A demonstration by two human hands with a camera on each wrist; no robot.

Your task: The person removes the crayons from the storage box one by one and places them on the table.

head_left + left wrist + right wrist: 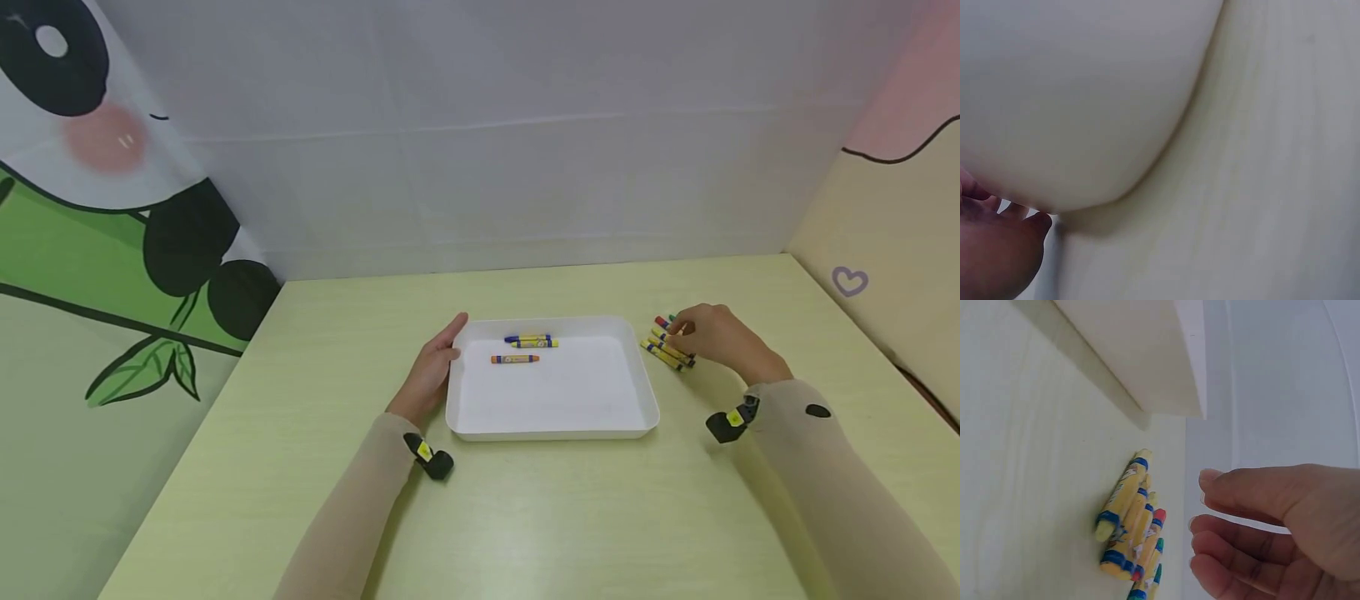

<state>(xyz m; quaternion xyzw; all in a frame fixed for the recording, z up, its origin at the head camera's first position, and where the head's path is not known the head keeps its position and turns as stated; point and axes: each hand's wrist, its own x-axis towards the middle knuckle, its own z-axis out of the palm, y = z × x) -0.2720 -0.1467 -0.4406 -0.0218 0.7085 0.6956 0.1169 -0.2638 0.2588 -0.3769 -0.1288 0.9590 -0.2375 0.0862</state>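
A white rectangular tray [555, 400] stands on the table. My left hand [431, 375] holds its left side, with the thumb at the rim; in the left wrist view part of that hand [1000, 250] meets the tray's edge. Inside the tray lie a blue crayon [527, 338], a yellow crayon [535, 343] and an orange crayon [515, 359]. Just right of the tray is a cluster of several crayons [663, 354], with red and green tips among them. Over this cluster hovers my right hand [723, 337], its fingers loosely bent and nothing between them in the right wrist view.
The pale wooden table [525, 517] meets a light cloth backdrop [510, 192] at the back. A panel with a cartoon print [150, 275] borders the left side, and a cream panel [892, 250] with a heart borders the right.
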